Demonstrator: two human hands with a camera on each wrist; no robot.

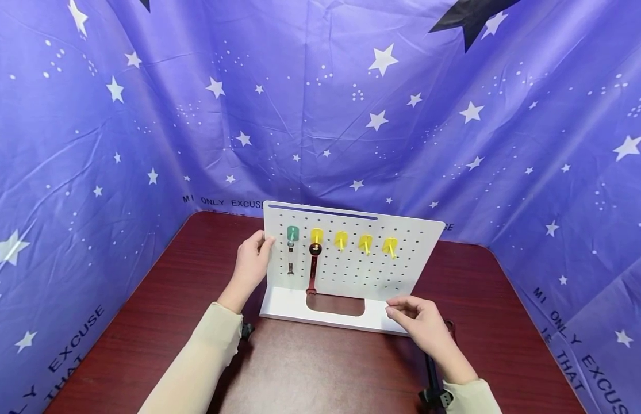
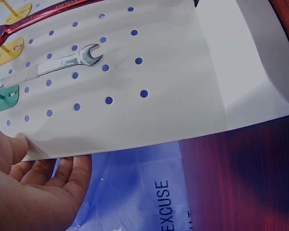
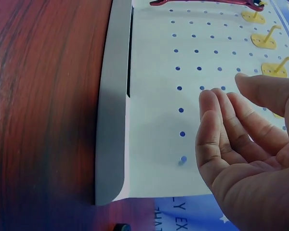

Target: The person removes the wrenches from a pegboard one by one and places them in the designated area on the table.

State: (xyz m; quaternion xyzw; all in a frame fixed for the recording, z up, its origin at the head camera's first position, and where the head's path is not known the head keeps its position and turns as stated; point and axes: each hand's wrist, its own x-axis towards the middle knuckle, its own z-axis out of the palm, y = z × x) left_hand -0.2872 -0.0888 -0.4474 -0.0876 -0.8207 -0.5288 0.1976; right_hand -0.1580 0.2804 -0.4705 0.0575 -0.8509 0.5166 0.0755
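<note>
A white pegboard point(image 1: 346, 270) stands tilted back on its own base on the table. My left hand point(image 1: 254, 257) grips its left edge, thumb on the front face and fingers behind, as the left wrist view shows. Near that edge a small silver wrench point(image 2: 67, 62) hangs from a green hook point(image 1: 292, 233). Beside it a red wrench point(image 1: 313, 270) hangs from a yellow hook point(image 1: 317, 234). My right hand point(image 1: 415, 322) hovers before the board's lower right part, fingers loosely bent and nothing between them.
Several more yellow hooks point(image 1: 365, 244) run in a row to the right. The base has a cut-out at its front. A dark red item point(image 1: 450, 328) lies partly hidden behind the right wrist. Blue star-printed cloth point(image 1: 320, 115) encloses the brown table point(image 1: 160, 299).
</note>
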